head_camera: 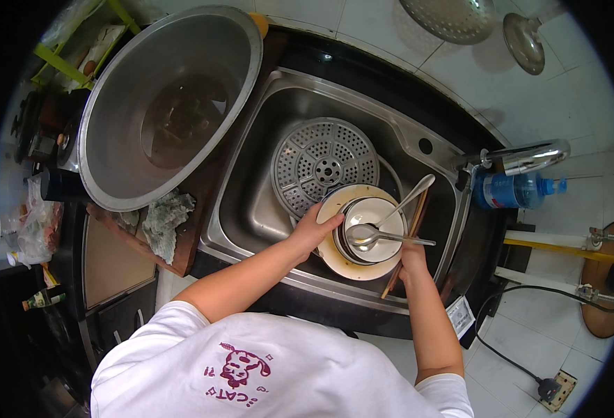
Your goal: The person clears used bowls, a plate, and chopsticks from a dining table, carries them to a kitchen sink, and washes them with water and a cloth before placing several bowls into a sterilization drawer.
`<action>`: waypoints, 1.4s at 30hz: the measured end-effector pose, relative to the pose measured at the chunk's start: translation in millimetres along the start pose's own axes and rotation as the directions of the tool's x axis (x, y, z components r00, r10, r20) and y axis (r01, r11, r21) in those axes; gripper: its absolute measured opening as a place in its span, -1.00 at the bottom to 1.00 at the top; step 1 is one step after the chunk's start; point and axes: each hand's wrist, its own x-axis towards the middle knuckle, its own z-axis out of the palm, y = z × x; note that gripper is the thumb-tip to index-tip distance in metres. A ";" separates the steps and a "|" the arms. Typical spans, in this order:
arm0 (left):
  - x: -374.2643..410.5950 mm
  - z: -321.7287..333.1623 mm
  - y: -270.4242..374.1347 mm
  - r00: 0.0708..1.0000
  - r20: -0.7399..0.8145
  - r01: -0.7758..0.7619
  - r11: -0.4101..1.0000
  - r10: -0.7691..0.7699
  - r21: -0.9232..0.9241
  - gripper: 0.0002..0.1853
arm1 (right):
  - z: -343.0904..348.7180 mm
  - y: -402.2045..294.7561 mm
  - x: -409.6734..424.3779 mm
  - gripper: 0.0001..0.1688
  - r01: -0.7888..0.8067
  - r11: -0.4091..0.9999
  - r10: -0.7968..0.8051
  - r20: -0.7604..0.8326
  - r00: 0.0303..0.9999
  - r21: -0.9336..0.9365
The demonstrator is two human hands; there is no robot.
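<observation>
Both hands hold a stack of dishes over the front right of the stainless steel sink point(249, 193). My left hand point(312, 231) grips the stack's left side, its thumb at the bowls' rim. My right hand point(413, 261) is at the right side, partly hidden, with wooden chopsticks point(417, 217) beside its fingers. The bottom dish is a stained yellowish plate point(333, 258). Several nested bowls stand on it, a white bowl point(385, 207) uppermost, with metal spoons point(359, 234) in it. A round perforated steamer rack point(312, 151) lies in the sink behind the stack.
A large metal basin point(114, 136) holding some liquid stands left of the sink, near a grey-green rag point(166, 222) on a wooden board point(179, 261). At the right are a chrome faucet point(526, 155) and a blue plastic bottle point(510, 190). Strainer ladles point(456, 18) hang above.
</observation>
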 end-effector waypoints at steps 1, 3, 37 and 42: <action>0.6 -2.3 0.0 1.000 0.009 0.005 1.000 -0.005 -0.002 -0.33 | 5.2 1.4 -0.1 -0.58 0.009 1.000 -0.009 0.010 1.000 -0.002; -1.4 -9.8 8.1 0.999 -0.048 0.016 0.999 -0.015 0.033 -0.36 | 14.3 8.6 4.4 -0.57 -0.001 1.000 0.001 0.027 1.000 0.013; 59.3 -87.7 66.7 0.807 -0.273 -0.391 0.820 0.524 0.418 -0.45 | 3.2 -28.3 42.3 -0.72 0.283 0.477 -0.624 -0.095 0.775 -0.832; 46.3 -77.9 85.4 0.879 -0.046 -0.389 0.771 0.474 0.504 -0.74 | -38.9 21.1 72.6 -0.62 0.017 0.270 -0.350 -0.082 0.933 -0.963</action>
